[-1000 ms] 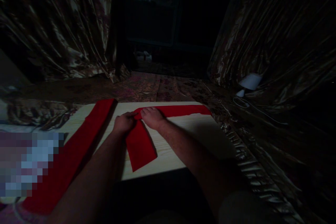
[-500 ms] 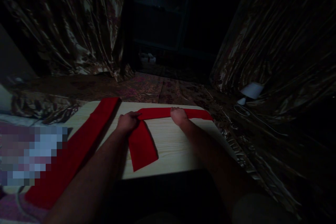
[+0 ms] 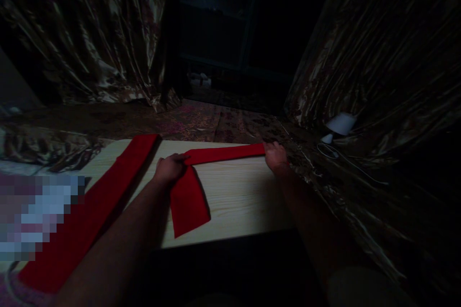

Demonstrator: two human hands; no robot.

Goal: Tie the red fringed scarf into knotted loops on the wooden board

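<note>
A long red cloth strip point(image 3: 226, 153) lies across the far part of a pale wooden table point(image 3: 237, 196). My left hand point(image 3: 171, 168) is closed on its left end, at a bend where a wider flap point(image 3: 189, 204) of red cloth hangs down toward me over the tabletop. At the strip's other end, my right hand point(image 3: 276, 154) is closed around it near the table's far right corner. Between my hands the strip runs straight. A second long red piece point(image 3: 108, 192) lies slantwise on the left, partly behind my left forearm; whether it joins the first is unclear.
Patterned curtains point(image 3: 118, 43) hang beside a dark window point(image 3: 216, 33). To the right stands a small white lamp point(image 3: 340, 124) with a cord on a patterned cover point(image 3: 230, 122). A blurred-out patch point(image 3: 36, 220) is at the left, near a pale cable.
My right hand has slid right along the red cloth strip from its middle to its right end. My left hand stays at the bend. The whole view has shifted slightly.
</note>
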